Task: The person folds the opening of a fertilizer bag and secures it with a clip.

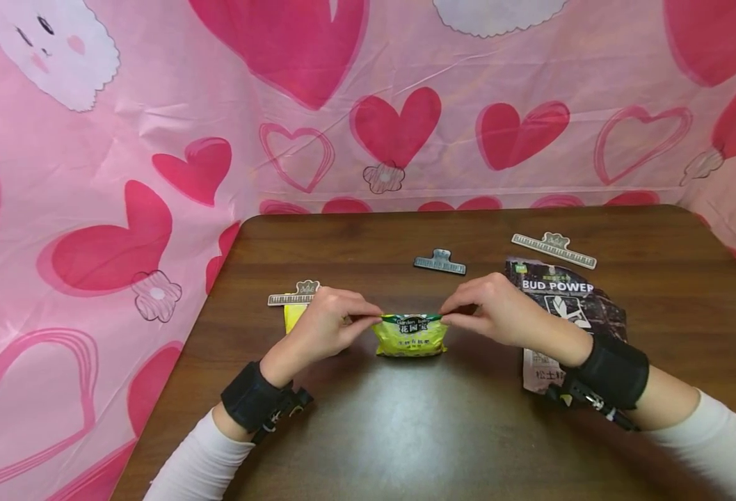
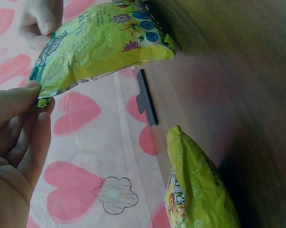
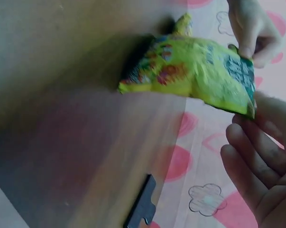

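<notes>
Both hands pinched the top edge of a yellow bag [image 1: 410, 335] that stood upright on the table [image 1: 405, 431], near its middle. The left hand [image 1: 325, 325] gripped the bag's left corner between thumb and fingers, and the right hand [image 1: 498, 309] gripped its right corner. A second yellow bag [image 1: 292, 316] lay behind the left hand, with a clip [image 1: 294, 295] on it. A gray clip [image 1: 440, 262] lay beyond the bag, and a black bag [image 1: 562, 313] lay under the right wrist.
</notes>
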Motion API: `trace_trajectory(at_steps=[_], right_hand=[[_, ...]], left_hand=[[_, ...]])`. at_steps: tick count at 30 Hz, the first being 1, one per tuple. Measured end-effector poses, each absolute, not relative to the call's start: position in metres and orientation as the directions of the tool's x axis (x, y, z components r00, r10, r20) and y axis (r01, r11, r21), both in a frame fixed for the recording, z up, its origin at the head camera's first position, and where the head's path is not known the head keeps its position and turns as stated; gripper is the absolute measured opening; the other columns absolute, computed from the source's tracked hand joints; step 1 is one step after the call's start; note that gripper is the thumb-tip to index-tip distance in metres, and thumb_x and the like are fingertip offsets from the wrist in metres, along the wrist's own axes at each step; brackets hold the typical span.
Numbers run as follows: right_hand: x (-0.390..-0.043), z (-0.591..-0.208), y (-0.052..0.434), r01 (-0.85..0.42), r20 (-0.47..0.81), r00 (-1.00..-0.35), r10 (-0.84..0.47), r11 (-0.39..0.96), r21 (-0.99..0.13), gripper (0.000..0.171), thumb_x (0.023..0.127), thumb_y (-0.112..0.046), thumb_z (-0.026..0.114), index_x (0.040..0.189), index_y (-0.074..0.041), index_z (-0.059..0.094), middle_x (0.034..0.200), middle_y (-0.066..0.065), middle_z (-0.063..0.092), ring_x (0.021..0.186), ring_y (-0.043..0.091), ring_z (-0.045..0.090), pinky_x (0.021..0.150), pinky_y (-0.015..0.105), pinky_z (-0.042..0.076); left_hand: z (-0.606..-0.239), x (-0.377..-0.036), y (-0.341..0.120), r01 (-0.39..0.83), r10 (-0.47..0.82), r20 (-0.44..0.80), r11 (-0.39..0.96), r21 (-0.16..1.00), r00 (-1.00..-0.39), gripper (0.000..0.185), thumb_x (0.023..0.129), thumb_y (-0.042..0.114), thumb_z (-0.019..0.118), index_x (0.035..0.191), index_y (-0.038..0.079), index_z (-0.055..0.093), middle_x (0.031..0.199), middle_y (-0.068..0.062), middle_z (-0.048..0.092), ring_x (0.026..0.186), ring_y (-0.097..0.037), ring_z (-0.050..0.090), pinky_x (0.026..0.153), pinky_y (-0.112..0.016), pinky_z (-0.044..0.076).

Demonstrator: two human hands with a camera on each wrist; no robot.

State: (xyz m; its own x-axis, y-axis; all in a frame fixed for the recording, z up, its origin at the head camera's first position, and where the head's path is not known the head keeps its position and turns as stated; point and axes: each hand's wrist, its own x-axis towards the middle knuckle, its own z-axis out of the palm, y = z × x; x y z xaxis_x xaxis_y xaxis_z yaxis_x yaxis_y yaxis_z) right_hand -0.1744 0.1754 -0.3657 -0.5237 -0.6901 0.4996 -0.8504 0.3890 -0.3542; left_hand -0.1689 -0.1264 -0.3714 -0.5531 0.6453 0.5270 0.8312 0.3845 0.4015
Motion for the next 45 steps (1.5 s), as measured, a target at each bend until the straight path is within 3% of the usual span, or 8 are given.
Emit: trace_trajectory(at_steps=[4, 11, 15, 24, 35, 45], right_hand=[[-0.184, -0.356, 0.179, -0.812, 0.449, -0.578, -0.682, 0.429, -0.395, 0.006, 0.084, -0.014, 0.078, 0.090, -0.018, 0.078, 0.083, -0.006, 0.075, 0.069, -0.003, 0.062, 0.057, 0.022, 0.051], [-0.214, -0.343, 0.183, -0.740, 0.323, -0.671, -0.667, 0.576, -0.349, 0.008, 0.086, -0.014, 0.076, 0.093, -0.018, 0.078, 0.087, -0.006, 0.075, 0.069, 0.002, 0.060, 0.062, 0.024, 0.049], [-0.236, -0.343, 0.185, -0.687, 0.250, -0.724, -0.643, 0.642, -0.340, 0.010, 0.086, -0.015, 0.077, 0.096, -0.013, 0.078, 0.089, 0.000, 0.076, 0.070, 0.007, 0.064, 0.066, 0.030, 0.054], [-0.275, -0.350, 0.183, -0.557, 0.118, -0.822, -0.558, 0.740, -0.377, 0.028, 0.085, -0.016, 0.078, 0.109, -0.002, 0.073, 0.101, 0.012, 0.075, 0.091, 0.025, 0.071, 0.083, 0.044, 0.057], [-0.301, -0.375, 0.174, -0.470, -0.019, -0.860, -0.511, 0.805, -0.362, 0.046, 0.088, -0.021, 0.075, 0.126, 0.001, 0.064, 0.120, 0.018, 0.069, 0.106, 0.032, 0.066, 0.095, 0.048, 0.053], [-0.306, -0.387, 0.167, -0.448, -0.068, -0.872, -0.485, 0.846, -0.290, 0.038, 0.090, -0.019, 0.072, 0.122, 0.001, 0.066, 0.115, 0.019, 0.070, 0.101, 0.031, 0.062, 0.098, 0.050, 0.050]], left_hand=[[-0.370, -0.168, -0.126, 0.828, 0.648, 0.519, 0.383, 0.410, -0.557, 0.010, 0.082, 0.005, 0.079, 0.091, 0.007, 0.080, 0.079, -0.002, 0.075, 0.065, -0.005, 0.064, 0.056, -0.030, 0.055], [-0.369, -0.168, -0.126, 0.837, 0.651, 0.529, 0.383, 0.391, -0.545, 0.009, 0.082, 0.007, 0.079, 0.091, 0.007, 0.080, 0.079, -0.002, 0.075, 0.065, -0.005, 0.065, 0.056, -0.027, 0.054], [-0.369, -0.168, -0.126, 0.840, 0.652, 0.532, 0.386, 0.381, -0.541, 0.010, 0.081, 0.006, 0.080, 0.091, 0.007, 0.079, 0.079, -0.002, 0.075, 0.066, -0.005, 0.065, 0.057, -0.026, 0.054], [-0.371, -0.167, -0.126, 0.835, 0.650, 0.526, 0.388, 0.390, -0.548, 0.010, 0.082, 0.006, 0.079, 0.092, 0.007, 0.079, 0.079, -0.002, 0.075, 0.066, -0.005, 0.065, 0.057, -0.027, 0.055], [-0.374, -0.166, -0.126, 0.838, 0.649, 0.532, 0.386, 0.386, -0.544, 0.010, 0.083, 0.006, 0.078, 0.092, 0.007, 0.079, 0.079, -0.002, 0.075, 0.066, -0.006, 0.065, 0.058, -0.027, 0.055], [-0.376, -0.167, -0.128, 0.839, 0.646, 0.538, 0.380, 0.389, -0.542, 0.010, 0.082, 0.006, 0.079, 0.092, 0.007, 0.079, 0.079, -0.002, 0.075, 0.065, -0.005, 0.064, 0.057, -0.027, 0.055]])
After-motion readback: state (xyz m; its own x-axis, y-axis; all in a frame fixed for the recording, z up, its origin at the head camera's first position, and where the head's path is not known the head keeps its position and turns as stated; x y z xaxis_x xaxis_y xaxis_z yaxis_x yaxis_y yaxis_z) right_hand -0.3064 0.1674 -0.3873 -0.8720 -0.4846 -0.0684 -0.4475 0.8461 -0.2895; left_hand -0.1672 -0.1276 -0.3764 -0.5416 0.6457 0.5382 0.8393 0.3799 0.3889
